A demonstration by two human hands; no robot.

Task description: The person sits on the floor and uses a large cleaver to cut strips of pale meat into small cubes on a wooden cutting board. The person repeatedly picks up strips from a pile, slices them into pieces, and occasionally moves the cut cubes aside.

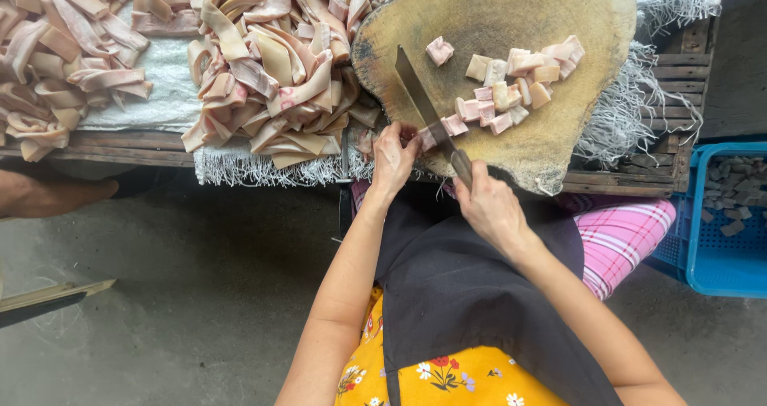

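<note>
Pink-and-cream strips of pork skin (272,62) lie heaped on the white cloth of the counter (160,142), a second heap (56,62) off to the left. On the round wooden chopping block (511,22) a cluster of cut cubes (519,86) sits to the right of the cleaver (423,106), with one lone cube (439,50) further up.

The right hand (491,206) is clenched round the cleaver handle, blade angled up and left across the block. The left hand (393,157) pinches the strip being cut (435,134) at the block's near edge, fingertips just beside the blade; how much of that strip remains is hard to tell under the fingers.

By my judgement the work is early: a small pile is cubed, and far more strips wait uncut.

Room is tight at the near rim, where both hands crowd the block's edge above the dark apron (471,294). The block's upper left is bare. A blue crate (707,270) stands at the right, well apart; another person's forearm (48,194) rests at the left.
</note>
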